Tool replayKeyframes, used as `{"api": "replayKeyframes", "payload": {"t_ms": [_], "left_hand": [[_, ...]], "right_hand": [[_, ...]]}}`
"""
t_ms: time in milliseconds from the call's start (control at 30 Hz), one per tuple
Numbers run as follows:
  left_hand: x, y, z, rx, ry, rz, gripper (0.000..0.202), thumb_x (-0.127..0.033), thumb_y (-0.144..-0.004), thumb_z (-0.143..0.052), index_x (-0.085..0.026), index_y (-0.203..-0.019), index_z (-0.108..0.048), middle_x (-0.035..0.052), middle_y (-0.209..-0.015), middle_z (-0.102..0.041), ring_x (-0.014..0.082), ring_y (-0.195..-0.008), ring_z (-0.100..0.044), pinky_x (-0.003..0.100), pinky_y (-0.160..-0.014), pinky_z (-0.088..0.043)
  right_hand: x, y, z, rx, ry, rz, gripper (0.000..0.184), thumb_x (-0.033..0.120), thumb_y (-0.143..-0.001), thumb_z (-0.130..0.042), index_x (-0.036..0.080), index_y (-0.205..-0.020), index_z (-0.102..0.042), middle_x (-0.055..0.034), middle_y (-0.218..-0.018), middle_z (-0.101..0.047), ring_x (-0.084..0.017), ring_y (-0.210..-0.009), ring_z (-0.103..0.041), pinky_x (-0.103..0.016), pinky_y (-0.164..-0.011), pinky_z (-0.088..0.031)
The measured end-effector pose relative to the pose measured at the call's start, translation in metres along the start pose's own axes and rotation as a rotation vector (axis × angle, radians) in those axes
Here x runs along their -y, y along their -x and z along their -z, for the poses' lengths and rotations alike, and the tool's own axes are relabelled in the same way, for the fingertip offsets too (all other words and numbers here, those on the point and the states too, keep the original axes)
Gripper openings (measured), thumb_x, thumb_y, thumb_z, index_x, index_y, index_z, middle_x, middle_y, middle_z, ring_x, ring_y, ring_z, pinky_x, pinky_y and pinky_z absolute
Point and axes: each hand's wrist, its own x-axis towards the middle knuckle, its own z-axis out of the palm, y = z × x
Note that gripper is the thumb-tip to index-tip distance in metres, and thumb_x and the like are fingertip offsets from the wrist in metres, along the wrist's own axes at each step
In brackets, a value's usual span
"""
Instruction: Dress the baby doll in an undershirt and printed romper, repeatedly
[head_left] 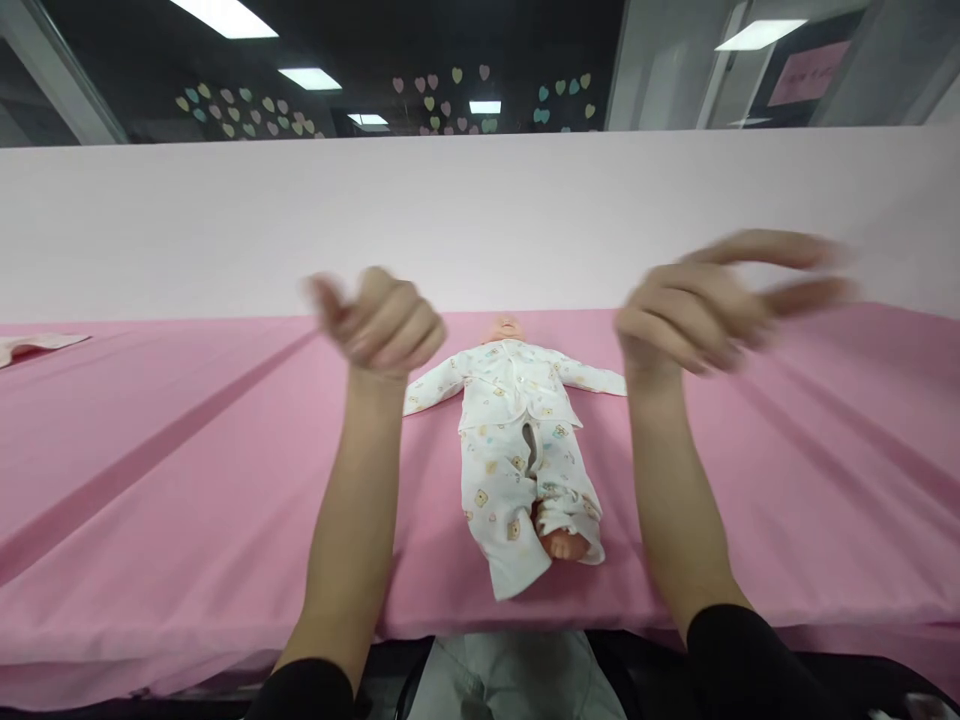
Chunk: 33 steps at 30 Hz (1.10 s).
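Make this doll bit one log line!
Left hand: raised, curled | right hand: raised, blurred | clothed doll: on its back, one foot showing, atop pink cloth

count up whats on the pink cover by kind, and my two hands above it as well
Doll: 1
Printed white top on the doll: 1
Printed white trousers on the doll: 1
Pale flat item, cut off by the picture's edge: 1
Hands, left hand and right hand: 2
Total: 6
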Motion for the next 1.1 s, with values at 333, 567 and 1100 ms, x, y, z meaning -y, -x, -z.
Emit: {"api": "replayKeyframes", "payload": {"t_ms": [333, 567, 1100], "left_hand": [[0.152, 0.024, -0.1, 0.049, -0.802, 0.111, 0.03, -0.02, -0.086, -0.039, -0.013, -0.107, -0.059, 0.0119, -0.107, -0.065, 0.0203, -0.105, -0.058, 0.031, -0.092, -0.043], [0.144, 0.012, -0.114, 0.097, -0.956, 0.237, 0.033, -0.031, -0.09, -0.036, -0.016, -0.102, -0.064, 0.0146, -0.113, -0.061, 0.0252, -0.103, -0.059, 0.035, -0.086, -0.044], [0.149, 0.018, -0.119, -0.058, -0.863, 0.292, 0.022, -0.027, -0.087, -0.044, -0.023, -0.097, -0.063, 0.0062, -0.105, -0.065, 0.0203, -0.095, -0.061, 0.03, -0.078, -0.044]], "right_hand": [[-0.171, 0.03, 0.042, -0.39, 1.471, -0.147, 0.019, 0.023, -0.082, -0.047, 0.017, -0.081, -0.064, -0.0057, -0.087, -0.066, -0.016, -0.081, -0.06, -0.027, -0.08, -0.045], [-0.172, 0.021, 0.066, -0.329, 1.744, -0.44, 0.027, 0.018, -0.086, -0.047, 0.014, -0.103, -0.068, -0.0091, -0.1, -0.068, -0.02, -0.092, -0.062, -0.028, -0.085, -0.043], [-0.175, 0.011, 0.068, -0.476, 1.573, -0.56, 0.02, 0.026, -0.075, -0.061, 0.018, -0.092, -0.069, -0.0018, -0.077, -0.066, -0.017, -0.072, -0.06, -0.027, -0.07, -0.045]]}}
